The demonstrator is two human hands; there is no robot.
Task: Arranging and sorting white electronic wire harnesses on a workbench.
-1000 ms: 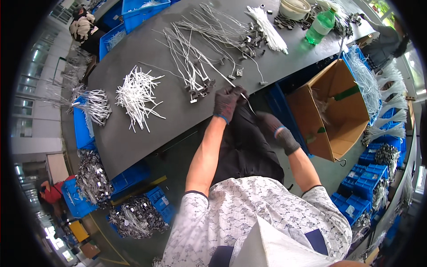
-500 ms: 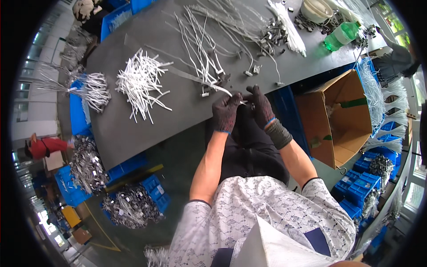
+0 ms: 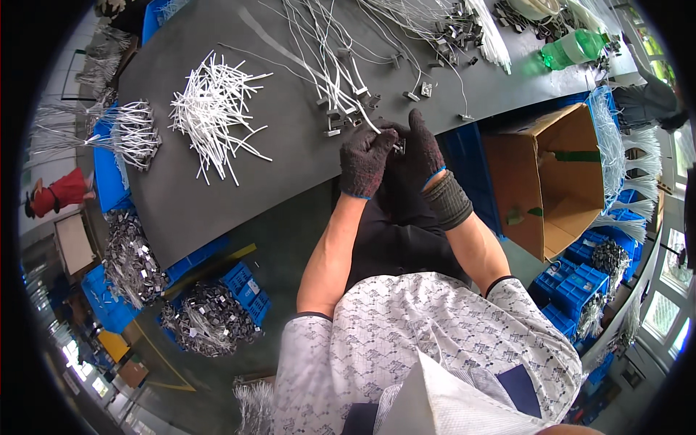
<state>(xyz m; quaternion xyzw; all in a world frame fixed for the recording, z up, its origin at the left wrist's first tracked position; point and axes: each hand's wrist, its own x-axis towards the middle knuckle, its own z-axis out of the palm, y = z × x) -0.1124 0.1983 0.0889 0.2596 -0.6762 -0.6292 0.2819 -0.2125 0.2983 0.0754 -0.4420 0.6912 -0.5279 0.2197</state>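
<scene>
Left hand, dark knit glove, is curled shut w/ fingertips pinched on a small metal clip at the near edge of the counter; a white cord is seen running from that clip up & away over the counter. Right hand, same glove type w/ blue cuff trim & grey wristband, is closed against the left, thumb & fingers pressed on the same clip; hands are touching each other. Exact clip shape can't be told, mostly hidden by fingers. Counter: dark grey, long, curved by lens. Just beyond the hands, a spread of white cords w/ metal ends is laid out. Further left, a loose heap of short white ties; another bundle at the counter's left edge. Far end: pile of dark clips, green plastic bottle lying on its side. Right of the person, below counter level, an open cardboard box is set, blue crates near it. Lower left on the floor: blue crates filled w/ metal parts.
</scene>
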